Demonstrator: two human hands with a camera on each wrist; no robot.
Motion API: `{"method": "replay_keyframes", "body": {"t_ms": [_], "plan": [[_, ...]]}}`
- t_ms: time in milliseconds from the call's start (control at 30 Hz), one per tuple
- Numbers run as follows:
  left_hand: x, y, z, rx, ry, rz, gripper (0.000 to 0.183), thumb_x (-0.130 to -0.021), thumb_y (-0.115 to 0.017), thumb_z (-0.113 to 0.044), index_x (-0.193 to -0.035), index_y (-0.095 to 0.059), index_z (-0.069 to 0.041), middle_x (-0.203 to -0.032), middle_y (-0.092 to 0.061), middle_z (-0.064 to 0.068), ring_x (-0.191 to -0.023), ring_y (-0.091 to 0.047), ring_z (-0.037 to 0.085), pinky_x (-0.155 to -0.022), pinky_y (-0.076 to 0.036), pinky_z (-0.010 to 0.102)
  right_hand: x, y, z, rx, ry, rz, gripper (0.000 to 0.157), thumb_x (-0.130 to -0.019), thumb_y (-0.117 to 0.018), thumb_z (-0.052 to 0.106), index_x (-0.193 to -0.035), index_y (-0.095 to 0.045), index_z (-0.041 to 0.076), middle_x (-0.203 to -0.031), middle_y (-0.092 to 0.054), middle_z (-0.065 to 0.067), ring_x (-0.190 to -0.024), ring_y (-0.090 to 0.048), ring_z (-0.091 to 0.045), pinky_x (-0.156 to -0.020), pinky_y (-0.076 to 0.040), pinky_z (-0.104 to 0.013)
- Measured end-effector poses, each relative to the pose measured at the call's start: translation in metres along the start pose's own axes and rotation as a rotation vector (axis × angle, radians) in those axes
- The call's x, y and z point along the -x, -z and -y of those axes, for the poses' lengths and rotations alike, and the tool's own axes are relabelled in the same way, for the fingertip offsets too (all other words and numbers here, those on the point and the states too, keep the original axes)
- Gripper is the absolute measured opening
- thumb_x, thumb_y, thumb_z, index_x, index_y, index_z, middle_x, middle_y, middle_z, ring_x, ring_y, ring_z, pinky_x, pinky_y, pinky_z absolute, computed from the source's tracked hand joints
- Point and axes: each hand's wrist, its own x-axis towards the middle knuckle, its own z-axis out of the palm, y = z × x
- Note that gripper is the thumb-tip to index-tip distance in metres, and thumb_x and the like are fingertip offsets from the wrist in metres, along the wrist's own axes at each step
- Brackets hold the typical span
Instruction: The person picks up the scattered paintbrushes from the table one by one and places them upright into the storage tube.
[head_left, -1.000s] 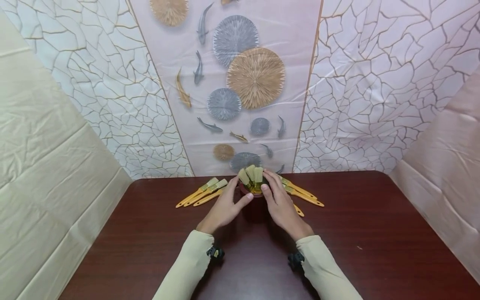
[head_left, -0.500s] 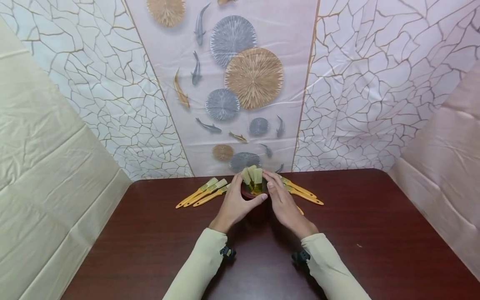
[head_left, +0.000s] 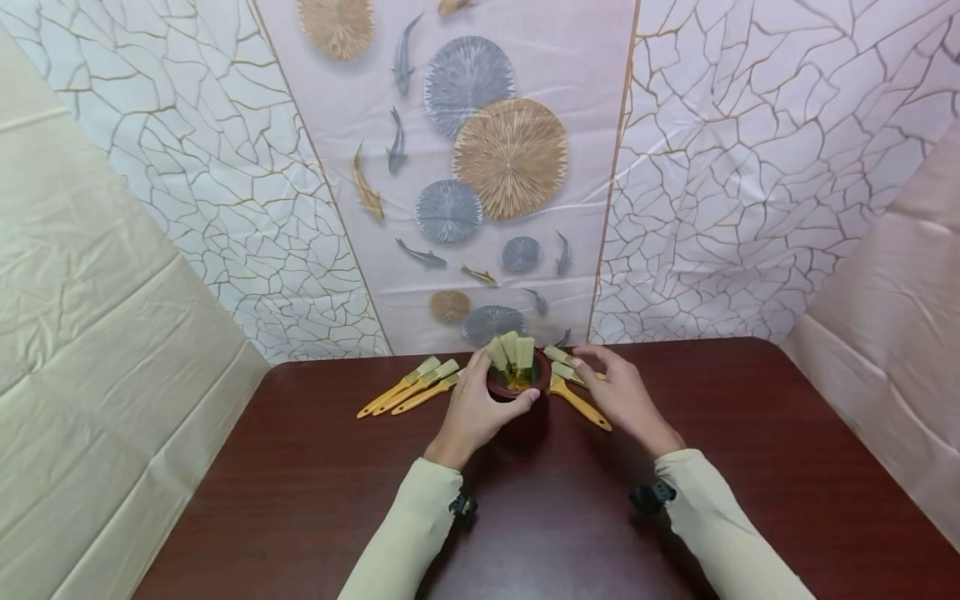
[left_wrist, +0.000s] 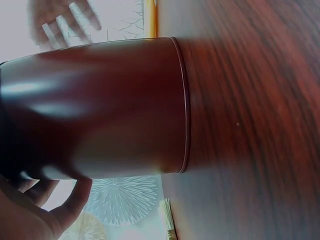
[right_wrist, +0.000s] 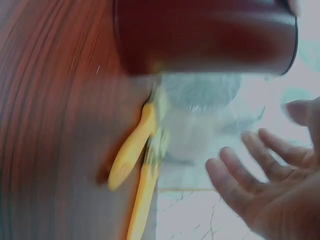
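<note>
A dark red cylindrical cup stands upright near the table's far edge. Several paintbrushes poke out of it, bristles up. My left hand grips the cup, its fingers along the left side and the thumb across the near rim; fingertips meet the wall in the left wrist view. To the right, my right hand hovers over several yellow-handled paintbrushes lying on the table, partly covering them. In the right wrist view its fingers are spread apart, holding nothing.
Left of the cup, 3 more yellow-handled paintbrushes lie fanned on the dark wooden table. Behind the table hangs a patterned cloth, and beige cloth closes in the left side.
The right hand has left the cup's side and moved right, above the brushes there. The left hand has closed in on the cup, its thumb now across the front.
</note>
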Motion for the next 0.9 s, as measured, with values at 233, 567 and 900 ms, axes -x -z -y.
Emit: {"method": "replay_keyframes", "body": {"t_ms": [233, 567, 900], "plan": [[0.001, 0.000, 0.001, 0.001, 0.016, 0.011, 0.088, -0.076, -0.065, -0.077, -0.150, -0.031, -0.046, -0.155, -0.035, -0.013, -0.138, -0.041, 0.024, -0.106, -0.040, 0.053, -0.010, 0.001, -0.025, 0.188, -0.098, 0.123, 0.026, -0.099, -0.060, 0.020, -0.116, -0.069, 0.003, -0.108, -0.070, -0.014, -0.080, -0.062, -0.023, -0.066, -0.049, -0.036], [0.002, -0.005, 0.003, 0.017, 0.033, 0.034, 0.087, -0.076, -0.064, -0.077, -0.150, -0.029, -0.048, -0.155, -0.033, -0.016, -0.138, -0.040, 0.022, -0.105, -0.041, 0.051, -0.023, -0.021, -0.049, 0.295, -0.159, 0.275, 0.018, -0.094, -0.068, 0.019, -0.106, -0.073, 0.007, -0.079, -0.066, -0.004, -0.058, -0.056, -0.017, -0.056, -0.046, -0.033], [0.001, 0.000, 0.000, 0.010, 0.032, 0.004, 0.087, -0.075, -0.065, -0.078, -0.149, -0.032, -0.048, -0.155, -0.035, -0.014, -0.138, -0.041, 0.023, -0.105, -0.041, 0.052, -0.002, -0.013, -0.042, 0.248, -0.136, 0.373, 0.016, -0.093, -0.069, 0.013, -0.078, -0.068, 0.008, -0.060, -0.048, 0.001, -0.046, -0.045, -0.013, -0.048, -0.038, -0.028]]}}
